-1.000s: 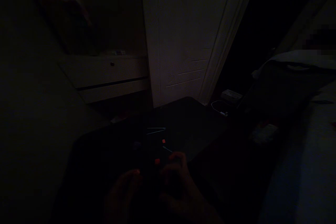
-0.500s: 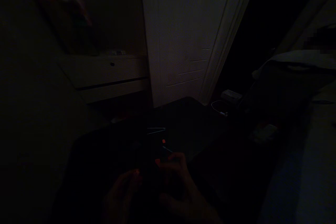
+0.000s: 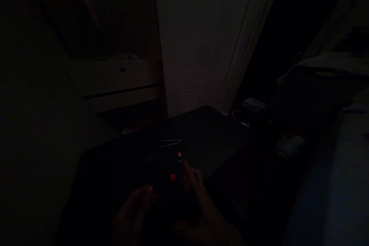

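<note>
The scene is very dark. My left hand (image 3: 134,211) is closed in a pinch at the lower middle; a small reddish glint shows at its fingertips, too dim to name. My right hand (image 3: 198,200) reaches over the dark table with its index finger stretched out and its thumb apart. That finger crosses a thin metal tool (image 3: 180,161), whose ends show on either side of it. A small orange block (image 3: 172,177) lies left of my right hand, and a smaller orange piece (image 3: 179,154) sits beyond the fingertip. Farther back rest V-shaped tweezers (image 3: 171,143).
The dark tabletop (image 3: 207,130) ends near a pale door (image 3: 201,46). A drawer unit (image 3: 123,78) stands at the back left. On the right are a white box (image 3: 253,103), a white cable (image 3: 238,113) and a pale bed-like surface (image 3: 346,184).
My right hand has moved off the orange block, and its index finger has stretched forward over the thin tool. My left hand has stayed nearly still.
</note>
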Action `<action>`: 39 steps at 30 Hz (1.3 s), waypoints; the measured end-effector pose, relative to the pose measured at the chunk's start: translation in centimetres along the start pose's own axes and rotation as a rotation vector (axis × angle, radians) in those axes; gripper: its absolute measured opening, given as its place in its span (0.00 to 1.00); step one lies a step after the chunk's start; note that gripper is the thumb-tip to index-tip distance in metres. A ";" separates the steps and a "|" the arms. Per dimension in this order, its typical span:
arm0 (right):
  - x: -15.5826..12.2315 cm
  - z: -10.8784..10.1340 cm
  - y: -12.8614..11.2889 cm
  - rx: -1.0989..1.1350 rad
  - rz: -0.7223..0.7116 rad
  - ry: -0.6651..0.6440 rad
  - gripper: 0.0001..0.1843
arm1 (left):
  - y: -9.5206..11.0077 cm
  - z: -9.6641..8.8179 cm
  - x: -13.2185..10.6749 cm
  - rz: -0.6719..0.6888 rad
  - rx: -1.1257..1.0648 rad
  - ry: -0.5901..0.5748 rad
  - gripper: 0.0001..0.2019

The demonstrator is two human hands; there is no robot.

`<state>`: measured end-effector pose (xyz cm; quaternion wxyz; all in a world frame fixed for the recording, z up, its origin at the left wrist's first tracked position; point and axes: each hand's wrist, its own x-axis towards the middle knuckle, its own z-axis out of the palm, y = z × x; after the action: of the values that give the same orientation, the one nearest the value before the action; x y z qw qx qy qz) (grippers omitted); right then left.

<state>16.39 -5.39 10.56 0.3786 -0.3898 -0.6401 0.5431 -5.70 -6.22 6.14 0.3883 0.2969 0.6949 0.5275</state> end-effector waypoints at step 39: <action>1.6 1.4 3.0 -0.361 -0.416 0.078 0.12 | 0.2 0.7 -1.8 0.130 0.252 -0.266 0.33</action>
<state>14.73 -4.17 7.53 0.4309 -0.3317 -0.7777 0.3152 -4.18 -7.31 6.66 0.4013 0.4546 0.6775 0.4163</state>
